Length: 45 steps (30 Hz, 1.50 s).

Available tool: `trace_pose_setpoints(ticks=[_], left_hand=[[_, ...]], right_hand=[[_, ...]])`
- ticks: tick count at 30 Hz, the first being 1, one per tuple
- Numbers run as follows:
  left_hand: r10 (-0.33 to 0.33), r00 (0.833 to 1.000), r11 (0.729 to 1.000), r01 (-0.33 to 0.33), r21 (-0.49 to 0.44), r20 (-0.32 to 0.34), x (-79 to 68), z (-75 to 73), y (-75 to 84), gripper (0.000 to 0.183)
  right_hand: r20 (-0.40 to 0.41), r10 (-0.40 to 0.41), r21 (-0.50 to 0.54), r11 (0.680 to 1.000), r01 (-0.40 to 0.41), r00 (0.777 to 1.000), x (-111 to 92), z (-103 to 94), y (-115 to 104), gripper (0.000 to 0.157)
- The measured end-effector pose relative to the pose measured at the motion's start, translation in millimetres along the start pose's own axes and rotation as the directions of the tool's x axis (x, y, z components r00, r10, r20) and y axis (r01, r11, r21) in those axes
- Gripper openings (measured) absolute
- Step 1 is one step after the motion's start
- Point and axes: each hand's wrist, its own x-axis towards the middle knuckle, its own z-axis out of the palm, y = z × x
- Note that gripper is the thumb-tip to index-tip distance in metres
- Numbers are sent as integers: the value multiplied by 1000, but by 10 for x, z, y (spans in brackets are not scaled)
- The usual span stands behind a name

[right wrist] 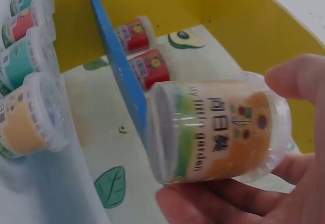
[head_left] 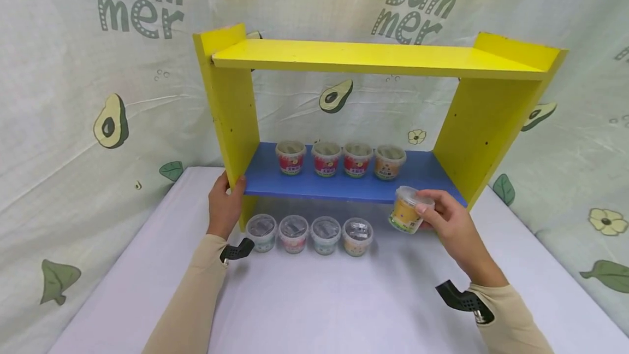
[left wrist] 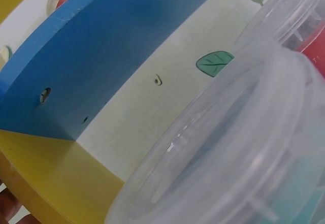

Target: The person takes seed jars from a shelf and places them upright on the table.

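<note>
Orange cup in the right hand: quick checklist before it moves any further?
1. Grip: ok. The right hand holds the orange cup between thumb and fingers.
2. Cup level: not ok. It is tilted in the head view.
3. Cup free of the front edge of the blue shelf: cannot tell. They overlap in view.
4. Shelf unit braced: ok. The left hand grips the yellow side panel.
5. Shelf cups standing: ok. All four are upright in a row.
6. Lid sealed: cannot tell.
</note>
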Motion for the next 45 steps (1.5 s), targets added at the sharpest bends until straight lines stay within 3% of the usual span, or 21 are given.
trace_pose_setpoints(ticks=[11,16,22,33,45], left_hand=[[17,1000,1000,-17,-2,-15,-11,9,-10,60],[14,1000,1000,-14,11,-14,7,15,-29,62],[5,1000,1000,-4,7,-20,-10,-10,-44,61],[30,999,1000,-30,7,-15,-16,13,-49,60],[6,1000,1000,-6,12,-13,0,35,-38,64]], right_hand=[[195,5,51,999,-15,981,-50,15,240,43],[221,65,64,995,-81,973,-44,78,383,48],[199,146,65,985,-161,969,-23,160,539,54],[142,206,-39,979,-203,968,-37,314,635,60],[29,197,-113,975,-192,980,7,391,698,58]])
